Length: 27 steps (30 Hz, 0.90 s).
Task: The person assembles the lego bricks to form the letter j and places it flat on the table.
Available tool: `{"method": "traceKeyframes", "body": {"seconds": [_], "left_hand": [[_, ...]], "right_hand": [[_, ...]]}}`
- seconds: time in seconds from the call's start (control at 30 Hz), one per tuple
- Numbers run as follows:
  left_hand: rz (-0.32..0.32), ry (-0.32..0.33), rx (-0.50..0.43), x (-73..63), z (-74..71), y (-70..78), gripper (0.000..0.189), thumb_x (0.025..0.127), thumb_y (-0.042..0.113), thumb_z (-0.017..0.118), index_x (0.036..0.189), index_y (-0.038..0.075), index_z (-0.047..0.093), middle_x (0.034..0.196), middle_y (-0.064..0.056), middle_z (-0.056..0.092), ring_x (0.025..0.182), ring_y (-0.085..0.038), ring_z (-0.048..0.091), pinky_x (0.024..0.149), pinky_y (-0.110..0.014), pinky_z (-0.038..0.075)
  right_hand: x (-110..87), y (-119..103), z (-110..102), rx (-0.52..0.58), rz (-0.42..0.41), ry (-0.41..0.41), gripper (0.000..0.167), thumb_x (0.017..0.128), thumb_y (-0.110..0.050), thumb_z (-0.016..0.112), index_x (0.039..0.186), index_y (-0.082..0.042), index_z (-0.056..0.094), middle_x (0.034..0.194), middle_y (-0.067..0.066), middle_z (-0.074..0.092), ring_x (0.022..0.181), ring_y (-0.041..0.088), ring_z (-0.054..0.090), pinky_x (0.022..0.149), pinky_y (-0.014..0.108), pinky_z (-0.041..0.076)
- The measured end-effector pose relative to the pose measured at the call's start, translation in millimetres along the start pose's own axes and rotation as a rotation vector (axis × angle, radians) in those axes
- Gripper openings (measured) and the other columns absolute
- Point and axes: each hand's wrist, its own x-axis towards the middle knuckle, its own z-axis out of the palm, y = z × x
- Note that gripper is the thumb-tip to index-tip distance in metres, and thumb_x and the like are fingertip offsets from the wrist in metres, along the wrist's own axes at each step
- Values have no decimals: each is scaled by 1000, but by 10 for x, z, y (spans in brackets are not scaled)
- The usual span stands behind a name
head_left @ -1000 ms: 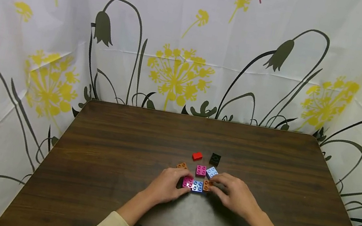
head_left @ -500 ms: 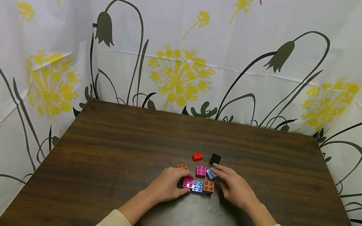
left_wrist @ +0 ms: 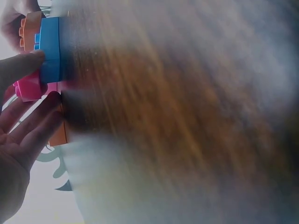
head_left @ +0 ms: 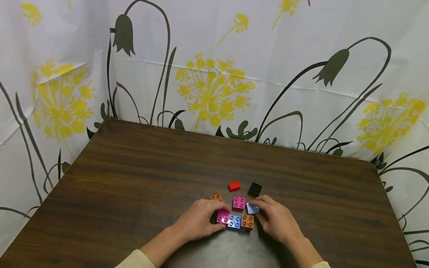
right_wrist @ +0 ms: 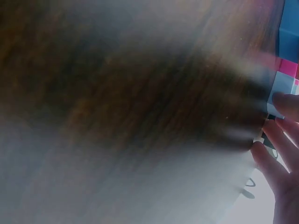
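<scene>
In the head view a row of toy building bricks lies near the table's middle: a magenta brick (head_left: 223,217), a blue brick (head_left: 234,222) and an orange brick (head_left: 247,222). My left hand (head_left: 196,219) holds the row's magenta end between thumb and fingers. From the left wrist, a blue side wall (left_wrist: 51,46) shows below the magenta and orange pieces. My right hand (head_left: 279,219) pinches a light blue brick (head_left: 252,208) just behind the orange one; its thumb (right_wrist: 286,103) lies against the brick's near side in the right wrist view.
Behind the row sit another magenta brick (head_left: 238,203), a small red brick (head_left: 234,186) and a black brick (head_left: 255,189). A second orange brick (head_left: 216,196) lies just beyond the left fingers. The brown wooden table (head_left: 140,164) ends at a flower-patterned curtain (head_left: 225,25).
My right hand has left the orange brick at the row's end, moved back to the light blue brick and turned it straighter. The left hand keeps its hold on the row.
</scene>
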Motion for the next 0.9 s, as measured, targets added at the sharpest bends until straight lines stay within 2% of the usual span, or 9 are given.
{"method": "traceKeyframes", "body": {"seconds": [0.33, 0.53, 0.9], "left_hand": [[5, -4, -6, 3, 0, -10, 34, 82, 25, 82, 113, 17, 69, 110, 5, 69, 99, -8, 62, 88, -33, 51], [8, 3, -18, 5, 2, -18, 34, 82, 24, 82, 112, 17, 69, 109, 5, 69, 98, -8, 62, 87, -33, 51], [8, 2, 1, -4, -3, -18, 34, 83, 28, 81, 114, 18, 69, 111, 6, 68, 102, -9, 62, 91, -37, 49]], "right_hand": [[-24, -17, -69, 92, 70, 40, 36, 85, -13, 78, 120, -15, 70, 112, -2, 61, 100, 15, 62, 87, 38, 53], [-41, -76, -208, 169, 40, 108, 37, 83, -10, 79, 119, -13, 70, 110, -2, 61, 96, 18, 63, 80, 39, 54], [-198, -271, -265, 254, -19, 92, 37, 83, -14, 80, 119, -15, 69, 112, -6, 60, 97, 18, 65, 80, 35, 55]]}}
